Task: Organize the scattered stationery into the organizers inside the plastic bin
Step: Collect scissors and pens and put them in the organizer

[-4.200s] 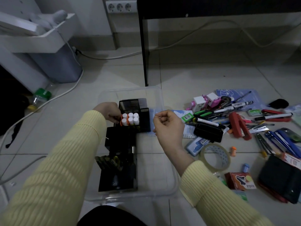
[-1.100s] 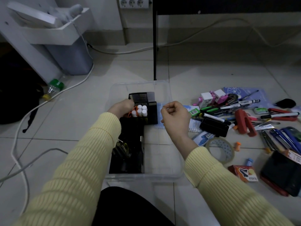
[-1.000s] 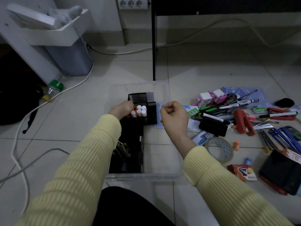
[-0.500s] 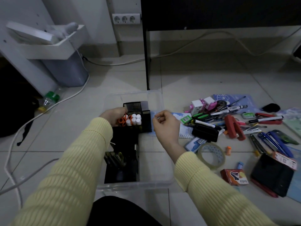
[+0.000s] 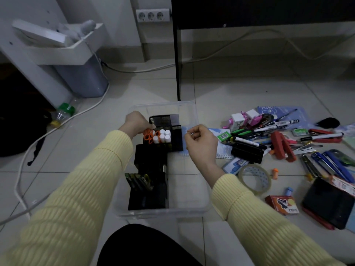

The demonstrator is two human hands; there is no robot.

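The left hand [image 5: 135, 121] grasps orange-handled scissors [image 5: 148, 136] in the black mesh organizer [image 5: 176, 140] inside the clear plastic bin [image 5: 163, 213]. The right hand [image 5: 201, 144] hovers clenched over its right edge.

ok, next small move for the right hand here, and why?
Probably reach the right hand over to the floor pile for a marker: its fingers are curled above the plastic bin with nothing clearly in them, the left hand is at the mesh organizer by the orange scissors, and much stationery lies outside.
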